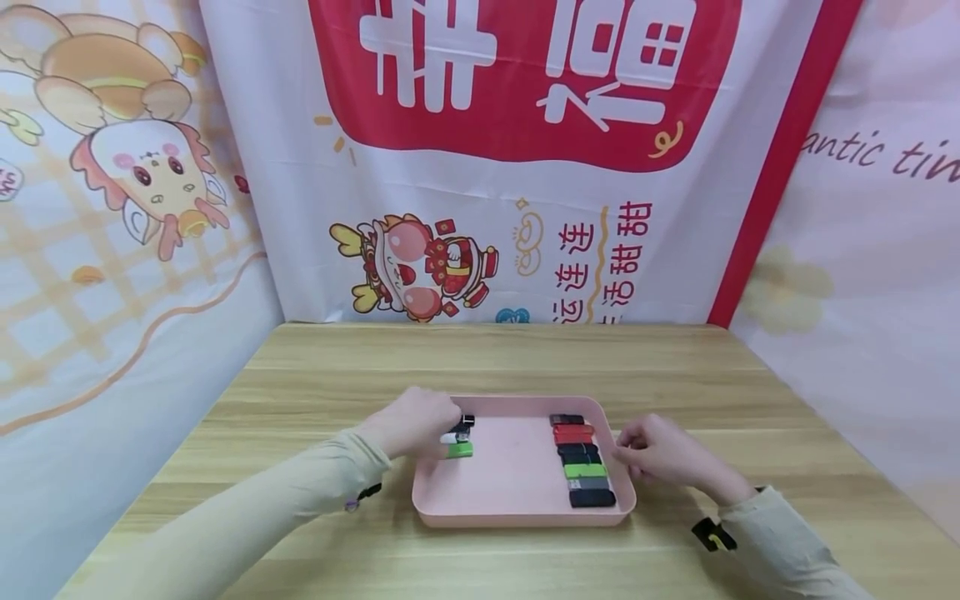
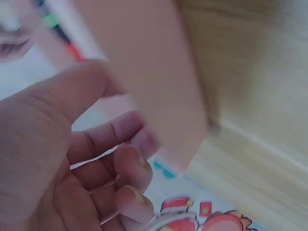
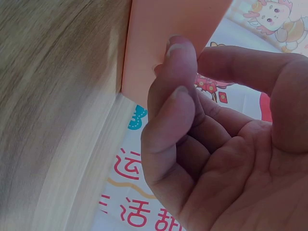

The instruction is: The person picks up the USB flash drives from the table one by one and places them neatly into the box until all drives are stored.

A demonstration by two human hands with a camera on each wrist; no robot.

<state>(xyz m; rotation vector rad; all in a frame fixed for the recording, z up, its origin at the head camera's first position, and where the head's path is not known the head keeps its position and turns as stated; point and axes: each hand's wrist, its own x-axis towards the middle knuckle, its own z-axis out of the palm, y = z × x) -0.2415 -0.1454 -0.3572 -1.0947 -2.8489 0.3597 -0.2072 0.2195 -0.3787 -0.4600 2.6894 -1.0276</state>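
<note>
A shallow pink tray (image 1: 517, 518) stands between the two hands. My left hand (image 1: 416, 421) reaches over its left wall, with thumb and index finger beside a short column of USB flash drives. A green flash drive (image 1: 460, 450) shows in front of the thumb, and a black one (image 1: 468, 420) lies by the index finger. The tray wall hides those fingertips in the left wrist view, so I cannot tell if they pinch anything. My right hand (image 1: 660, 454) pinches the tray's right rim, its other fingers curled by the outer wall (image 3: 168, 29).
Along the tray's right side lie several flash drives, including a red one (image 1: 573, 434), a lime green one (image 1: 585, 471) and a black one (image 1: 592, 498). The tray sits on a wooden table (image 1: 360, 383). Printed cloths (image 1: 450, 183) hang behind and at both sides.
</note>
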